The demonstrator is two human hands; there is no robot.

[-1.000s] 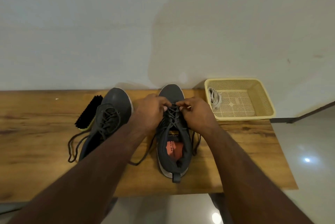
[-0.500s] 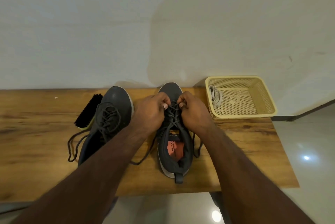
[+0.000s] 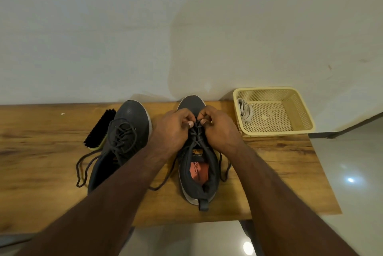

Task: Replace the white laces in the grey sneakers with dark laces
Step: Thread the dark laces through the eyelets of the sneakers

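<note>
Head view, looking down on a wooden table set against a pale wall. Two grey sneakers stand side by side at the centre of the frame, toes toward the wall and heels toward the viewer, an arrangement that turns the eyelets and tongues up to the hands. The sneaker at centre-left already carries a dark lace crossed through its eyelets; the loose ends trail onto the table at lower left, untied. The sneaker at centre-right is the one being worked, and its dark lace runs in crossings down the tongue, with free ends lying on the table on either side.

The left hand and the right hand meet over the crossings nearest the toe. Both have fingers curled, thumb and fingertips pinching the lace, knuckles nearly touching; pinching low like this probably serves to draw the lace snug row by row. Exactly which strand each hand holds is hidden by the fingers.

The white laces lie bundled in the left corner of a cream plastic basket at right of centre, apparently set aside there to keep them off the work area. A black-bristled brush lies just beside the centre-left sneaker, on its left and unused. The task appears near its end: both sneakers hold dark laces, and tightening and tying remain.
</note>
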